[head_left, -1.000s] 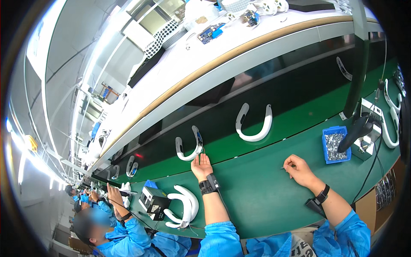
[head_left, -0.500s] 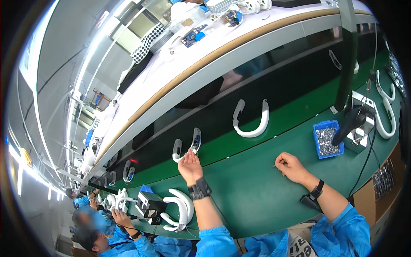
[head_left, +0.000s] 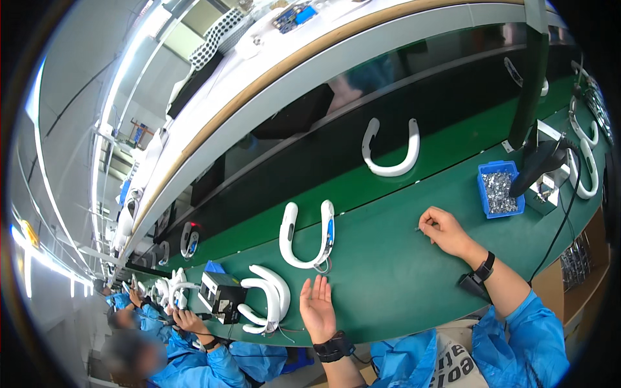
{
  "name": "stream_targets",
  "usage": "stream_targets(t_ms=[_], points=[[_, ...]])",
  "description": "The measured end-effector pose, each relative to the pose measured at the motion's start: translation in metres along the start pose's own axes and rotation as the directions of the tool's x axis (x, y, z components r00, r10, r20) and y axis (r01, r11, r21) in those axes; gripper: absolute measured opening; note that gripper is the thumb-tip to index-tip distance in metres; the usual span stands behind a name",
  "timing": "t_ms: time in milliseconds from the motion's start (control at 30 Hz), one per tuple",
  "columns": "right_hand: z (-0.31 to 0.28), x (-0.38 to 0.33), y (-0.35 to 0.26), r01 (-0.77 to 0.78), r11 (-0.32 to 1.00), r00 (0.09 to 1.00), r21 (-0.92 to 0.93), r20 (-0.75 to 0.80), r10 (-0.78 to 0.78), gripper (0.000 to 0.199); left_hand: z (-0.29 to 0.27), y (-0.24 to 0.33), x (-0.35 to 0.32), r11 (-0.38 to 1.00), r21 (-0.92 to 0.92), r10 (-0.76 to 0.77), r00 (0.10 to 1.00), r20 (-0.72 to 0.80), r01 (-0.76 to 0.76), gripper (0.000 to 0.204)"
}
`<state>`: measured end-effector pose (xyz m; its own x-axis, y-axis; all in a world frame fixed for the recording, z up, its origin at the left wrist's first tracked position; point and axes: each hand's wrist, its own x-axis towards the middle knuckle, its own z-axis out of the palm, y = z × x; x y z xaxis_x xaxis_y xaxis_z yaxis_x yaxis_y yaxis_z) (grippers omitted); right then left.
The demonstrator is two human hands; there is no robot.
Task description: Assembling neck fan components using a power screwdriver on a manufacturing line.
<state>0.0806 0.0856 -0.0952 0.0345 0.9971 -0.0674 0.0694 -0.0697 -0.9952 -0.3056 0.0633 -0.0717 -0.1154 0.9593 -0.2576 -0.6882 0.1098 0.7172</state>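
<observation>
Wires [head_left: 328, 267] at the white band [head_left: 285, 240], lying partly on the counter [head_left: 381, 278] just beyond my unfolded, palm-up left hand [head_left: 319, 315], look easy to snag, so I should grip its solid curve [head_left: 300, 260], while my right hand [head_left: 446, 233] pinches an unidentifiable tiny piece [head_left: 418, 228] well apart.

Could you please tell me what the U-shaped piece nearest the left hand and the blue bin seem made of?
U-shaped piece: probably smooth white plastic, given its evenly rounded surface. Blue bin: likely plastic, given its uniform colour; finish hard to tell.
</observation>
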Motion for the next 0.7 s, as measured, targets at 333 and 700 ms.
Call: stream_targets(t_ms=[333, 700], points=[[-0.001, 0.001, 0.007, -0.005, 1.000, 1.000, 0.021, -0.017, 0.006, 0.008, -0.009, 0.013, 0.057, 0.964, -0.253, -0.131, 0.977, -0.169, 0.085, 0.075], [-0.003, -0.001, 0.009, -0.006, 0.998, 1.000, 0.055, -0.004, 0.006, 0.008, 0.054, -0.004, 0.112, 0.973, -0.231, -0.016, 0.999, 0.030, 0.023, 0.045]])
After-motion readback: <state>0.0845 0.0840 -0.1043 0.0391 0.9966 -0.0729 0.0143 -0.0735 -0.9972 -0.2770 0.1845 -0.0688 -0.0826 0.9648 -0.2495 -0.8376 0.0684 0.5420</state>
